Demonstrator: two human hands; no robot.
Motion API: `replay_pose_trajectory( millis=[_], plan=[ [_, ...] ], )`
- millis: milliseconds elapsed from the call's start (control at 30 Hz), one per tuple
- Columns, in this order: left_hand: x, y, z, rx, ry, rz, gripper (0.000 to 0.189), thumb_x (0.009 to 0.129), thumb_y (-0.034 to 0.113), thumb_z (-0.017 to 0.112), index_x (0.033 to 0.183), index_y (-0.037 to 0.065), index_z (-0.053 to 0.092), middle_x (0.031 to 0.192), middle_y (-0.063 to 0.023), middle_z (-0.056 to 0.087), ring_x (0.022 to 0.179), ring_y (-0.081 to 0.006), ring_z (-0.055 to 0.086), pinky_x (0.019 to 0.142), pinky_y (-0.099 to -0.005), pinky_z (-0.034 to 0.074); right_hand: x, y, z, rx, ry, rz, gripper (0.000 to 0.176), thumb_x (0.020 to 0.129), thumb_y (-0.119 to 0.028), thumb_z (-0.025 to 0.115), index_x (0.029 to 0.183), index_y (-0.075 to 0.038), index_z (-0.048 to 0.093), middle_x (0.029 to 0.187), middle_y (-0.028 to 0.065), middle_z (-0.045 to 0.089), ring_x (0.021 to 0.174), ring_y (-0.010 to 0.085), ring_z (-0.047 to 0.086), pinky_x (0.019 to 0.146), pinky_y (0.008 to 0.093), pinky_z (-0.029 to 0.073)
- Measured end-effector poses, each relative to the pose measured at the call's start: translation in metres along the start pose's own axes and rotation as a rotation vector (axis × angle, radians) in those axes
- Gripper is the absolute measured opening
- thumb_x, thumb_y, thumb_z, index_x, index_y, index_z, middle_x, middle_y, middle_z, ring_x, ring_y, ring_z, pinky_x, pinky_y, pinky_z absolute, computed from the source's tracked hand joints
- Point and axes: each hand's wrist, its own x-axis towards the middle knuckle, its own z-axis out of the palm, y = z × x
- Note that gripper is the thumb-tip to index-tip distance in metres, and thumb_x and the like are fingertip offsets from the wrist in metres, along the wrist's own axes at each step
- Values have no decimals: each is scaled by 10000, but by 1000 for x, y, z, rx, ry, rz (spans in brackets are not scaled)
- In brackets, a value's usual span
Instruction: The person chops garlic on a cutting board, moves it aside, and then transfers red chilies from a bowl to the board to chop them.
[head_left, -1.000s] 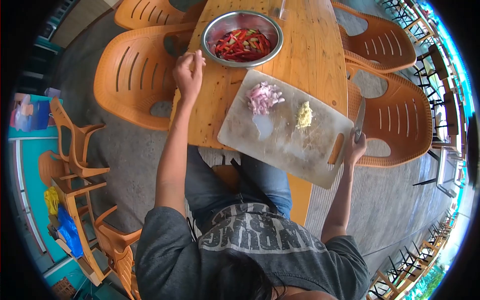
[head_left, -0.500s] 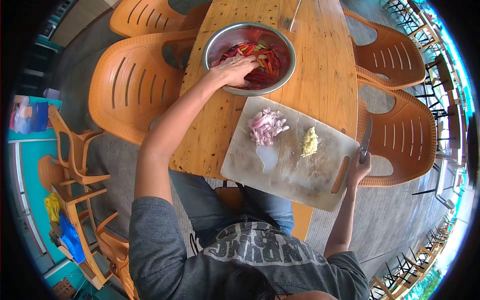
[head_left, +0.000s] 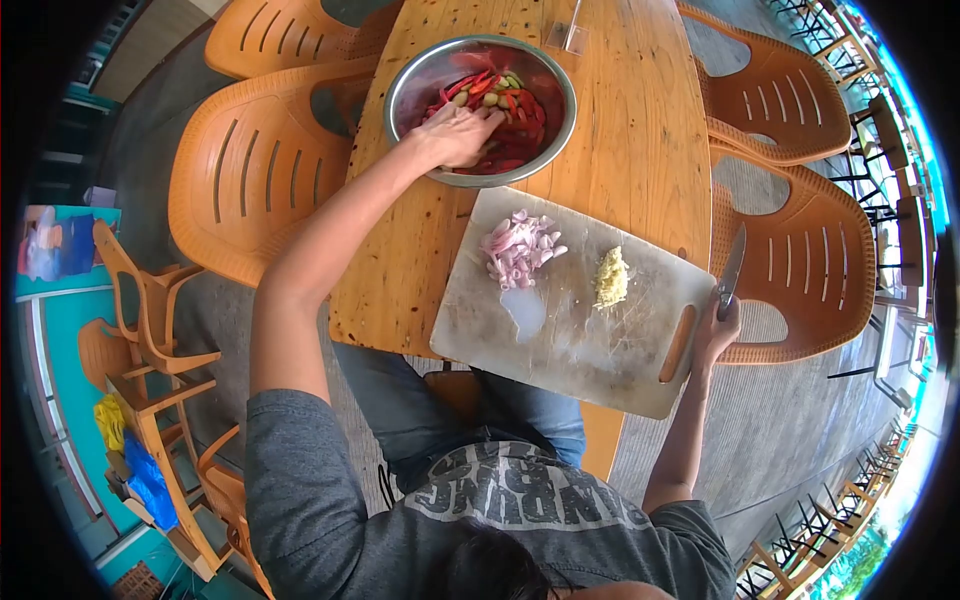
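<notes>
My left hand (head_left: 460,136) reaches into a metal bowl (head_left: 566,100), fingers curled down among red chili peppers (head_left: 525,108). Pale, rounded pieces that look like garlic cloves (head_left: 461,98) lie beside its knuckles; its fingertips are partly hidden, and I cannot see what they grip. My right hand (head_left: 717,325) is closed around the handle of a knife (head_left: 734,262), blade pointing away from me, near the right edge of the cutting board (head_left: 590,355). On the board lie sliced shallots (head_left: 520,250) and a smaller heap of finely chopped, pale yellow garlic or ginger (head_left: 611,278).
The wooden table (head_left: 630,130) carries the bowl, and the board overhangs its near edge above my lap. A clear plastic stand (head_left: 567,38) is at the far side. Orange chairs (head_left: 250,165) flank the table on both sides.
My left hand has curled more and shifted within the bowl, with more pale cloves showing beside it. The view has shifted slightly. My right hand still holds the knife.
</notes>
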Motion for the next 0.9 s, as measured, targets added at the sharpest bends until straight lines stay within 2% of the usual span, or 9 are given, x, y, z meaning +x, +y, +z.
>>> replay_pose_trajectory(
  millis=[100, 200, 233, 367, 467, 500, 733, 833, 900],
  plan=[
    [3, -1, -1, -28, -85, -26, 439, 992, 354, 511, 1299, 41, 517, 879, -193, 687, 848, -364, 689, 784, -472, 505, 0, 1, -1, -35, -5, -4, 191, 957, -171, 680, 868, -4, 656, 679, -48, 483, 627, 43, 380, 556, 230, 320],
    [16, -18, 8, 83, -139, -20, 489, 973, 458, 532, 1209, 36, 603, 843, -175, 687, 830, -360, 687, 768, -458, 511, -1, 0, -2, -77, -5, 26, 206, 956, -190, 685, 871, -4, 658, 676, -47, 480, 621, 44, 363, 543, 237, 303],
    [21, -17, 3, 168, -260, -72, 557, 947, 557, 531, 1122, 45, 662, 981, -173, 700, 824, -365, 684, 747, -442, 526, 0, 2, -2, -51, -10, 12, 227, 953, -206, 689, 853, -6, 654, 670, -48, 476, 616, 43, 351, 533, 244, 290],
    [23, -22, 55, 134, 165, -35, 449, 979, 358, 533, 1277, 23, 537, 1246, -251, 602, 889, -405, 677, 785, -483, 536, -2, -6, 2, 27, 3, -8, 240, 953, -210, 690, 833, -5, 649, 670, -56, 471, 615, 44, 350, 534, 242, 290],
    [7, 1, 40, 34, 81, -3, 460, 958, 267, 527, 1343, 22, 470, 1189, -254, 633, 950, -411, 677, 829, -499, 534, -1, -5, 2, 39, 16, -34, 241, 954, -215, 689, 842, -5, 648, 680, -60, 467, 621, 44, 350, 538, 240, 289],
    [2, 12, 10, -39, -138, -47, 458, 939, 196, 516, 1367, 46, 446, 1152, -264, 651, 1002, -407, 671, 852, -507, 526, -1, -4, 0, 9, -1, -15, 239, 954, -216, 689, 850, -5, 648, 684, -60, 465, 623, 45, 351, 541, 239, 290],
    [8, -6, 3, 24, -225, -120, 556, 1010, 511, 432, 1245, 30, 583, 1030, -240, 690, 977, -384, 679, 845, -508, 516, 0, -1, 1, 26, -10, 13, 263, 952, -227, 691, 821, -12, 618, 674, -60, 436, 621, 43, 336, 540, 239, 271],
    [3, -4, 0, -11, -128, -65, 454, 967, 152, 439, 1413, 69, 445, 964, -237, 690, 931, -391, 683, 783, -494, 528, 2, 1, 2, 16, -12, 19, 283, 948, -240, 695, 797, -17, 609, 643, -62, 411, 605, 43, 319, 520, 252, 244],
    [2, 3, -8, 0, -151, -29, 700, 846, -61, 422, 1515, 109, 310, 955, -240, 683, 901, -400, 681, 745, -489, 534, 3, 4, 1, -15, -17, -16, 294, 942, -245, 698, 788, -11, 610, 621, -57, 398, 591, 49, 310, 506, 264, 243]
  ],
)
